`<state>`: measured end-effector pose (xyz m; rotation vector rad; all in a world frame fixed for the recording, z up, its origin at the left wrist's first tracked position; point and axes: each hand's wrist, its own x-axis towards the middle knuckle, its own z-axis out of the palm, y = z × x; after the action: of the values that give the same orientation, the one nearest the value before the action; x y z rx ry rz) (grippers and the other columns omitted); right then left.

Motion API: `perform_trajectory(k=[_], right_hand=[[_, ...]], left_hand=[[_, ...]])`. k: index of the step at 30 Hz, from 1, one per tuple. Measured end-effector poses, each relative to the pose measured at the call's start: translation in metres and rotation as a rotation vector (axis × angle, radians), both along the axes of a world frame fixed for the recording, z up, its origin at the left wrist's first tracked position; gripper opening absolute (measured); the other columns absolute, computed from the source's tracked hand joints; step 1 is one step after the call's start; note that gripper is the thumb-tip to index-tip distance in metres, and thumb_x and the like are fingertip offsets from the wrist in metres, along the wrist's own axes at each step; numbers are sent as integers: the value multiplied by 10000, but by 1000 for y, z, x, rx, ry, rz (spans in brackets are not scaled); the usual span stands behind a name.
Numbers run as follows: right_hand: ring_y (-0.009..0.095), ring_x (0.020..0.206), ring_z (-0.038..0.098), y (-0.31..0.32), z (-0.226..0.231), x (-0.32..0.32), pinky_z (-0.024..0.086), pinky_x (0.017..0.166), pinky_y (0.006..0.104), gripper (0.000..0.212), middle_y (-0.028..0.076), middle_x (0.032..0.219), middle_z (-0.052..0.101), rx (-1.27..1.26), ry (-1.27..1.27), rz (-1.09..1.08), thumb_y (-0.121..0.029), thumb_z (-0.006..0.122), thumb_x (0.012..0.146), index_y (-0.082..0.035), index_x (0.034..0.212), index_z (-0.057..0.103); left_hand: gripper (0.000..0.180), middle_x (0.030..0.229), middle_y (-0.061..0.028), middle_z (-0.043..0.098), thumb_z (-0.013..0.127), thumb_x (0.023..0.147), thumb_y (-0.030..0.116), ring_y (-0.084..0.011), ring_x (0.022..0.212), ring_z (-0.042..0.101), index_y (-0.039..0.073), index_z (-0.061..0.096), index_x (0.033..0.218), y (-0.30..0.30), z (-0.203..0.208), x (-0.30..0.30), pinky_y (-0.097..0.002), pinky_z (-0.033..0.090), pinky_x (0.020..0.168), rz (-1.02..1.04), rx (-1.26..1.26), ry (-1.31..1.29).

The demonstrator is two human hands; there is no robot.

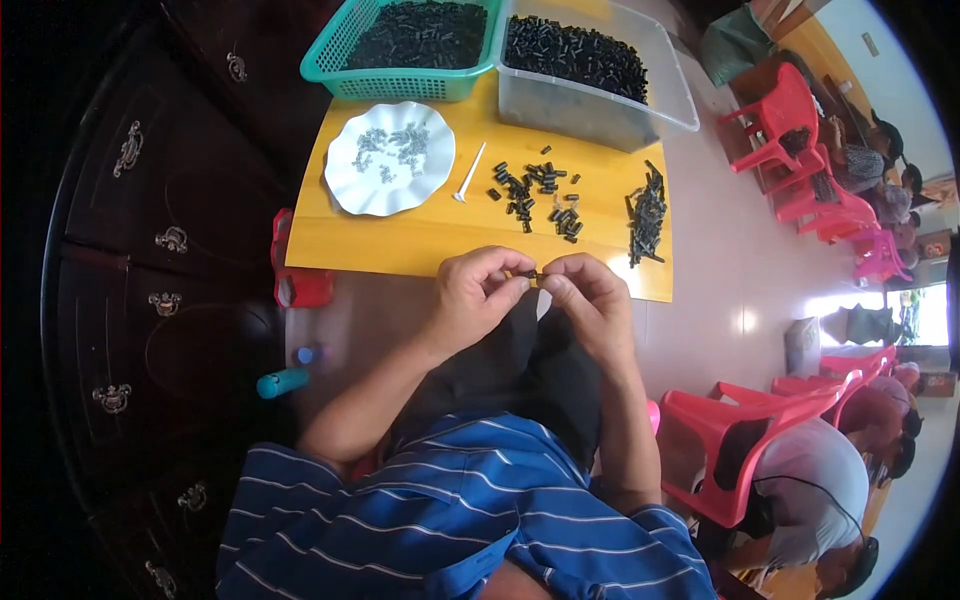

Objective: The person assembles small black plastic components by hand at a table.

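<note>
Just in front of the table's near edge, my left hand (478,296) and my right hand (592,308) meet fingertip to fingertip. Both are closed in a pinch on a small black tubular piece (529,274), mostly covered by the fingers; whether it is one part or two joined I cannot tell. Beyond them on the yellow table (350,240) lies a loose group of short black cylinders (522,190). To its right is a heap of thinner black pieces (648,215). A white scalloped plate (350,190) bears many tiny clear bits, and a thin white stick (470,172) rests beside it.
A green basket (400,88) and a clear plastic bin (570,118), both full of black pieces, stand at the table's far side. Dark cabinets (110,250) line the left. On the right are red chairs (785,115) and several seated people. A teal bottle (282,383) is at lower left.
</note>
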<state>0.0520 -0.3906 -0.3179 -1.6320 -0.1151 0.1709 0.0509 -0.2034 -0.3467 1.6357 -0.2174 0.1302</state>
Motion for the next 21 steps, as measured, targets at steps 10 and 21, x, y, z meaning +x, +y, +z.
perform_trajectory(k=[10,21], right_hand=[[30,694,565,-4,-9,1,457,617,204,72,-29,779,669,-79,-25,17,-73,716,954,-4,974,713],[82,747,646,-12,-31,1,511,679,210,123,44,858,728,175,307,72,-139,707,974,-18,977,689]], left_hand=[[167,901,-96,733,741,846,-30,-173,763,713,-11,715,1009,3,2,0,-282,563,684,-48,159,-117],[175,882,-121,696,738,809,-10,-315,781,690,30,701,975,3,3,1,-385,552,682,-44,540,-553]])
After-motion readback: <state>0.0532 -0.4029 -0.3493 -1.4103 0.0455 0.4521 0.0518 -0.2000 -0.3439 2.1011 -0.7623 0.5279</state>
